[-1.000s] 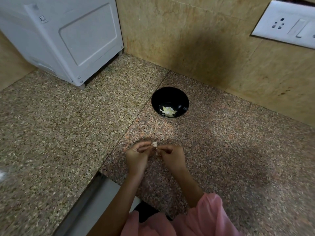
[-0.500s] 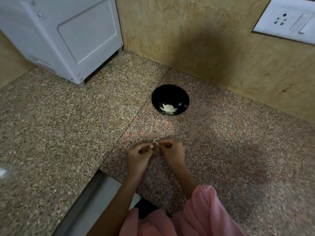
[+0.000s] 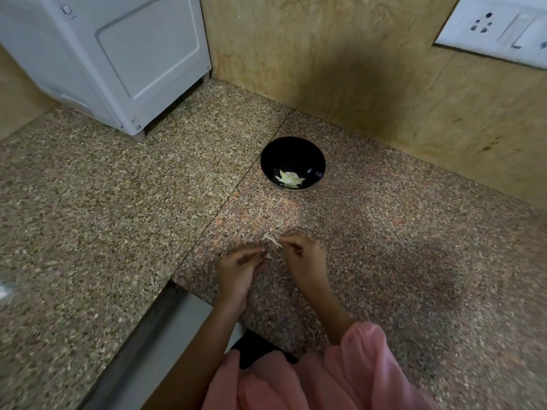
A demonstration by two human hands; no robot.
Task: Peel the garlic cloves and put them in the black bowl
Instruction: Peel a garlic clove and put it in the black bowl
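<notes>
Hands are working low over the speckled granite counter [image 3: 88, 202]: the left hand [image 3: 236, 269] is curling its fingers around a garlic clove [image 3: 268, 256], mostly hidden, while the right hand [image 3: 303, 257] is pinching a pale strip of garlic skin [image 3: 271, 240] at its fingertips. At 12 o'clock from them, well apart, the black bowl [image 3: 293, 149] is sitting upright with peeled garlic cloves [image 3: 290, 178] lying inside. A white appliance [image 3: 118, 54] is standing at 10 o'clock, a wall socket [image 3: 497, 28] at 2 o'clock
</notes>
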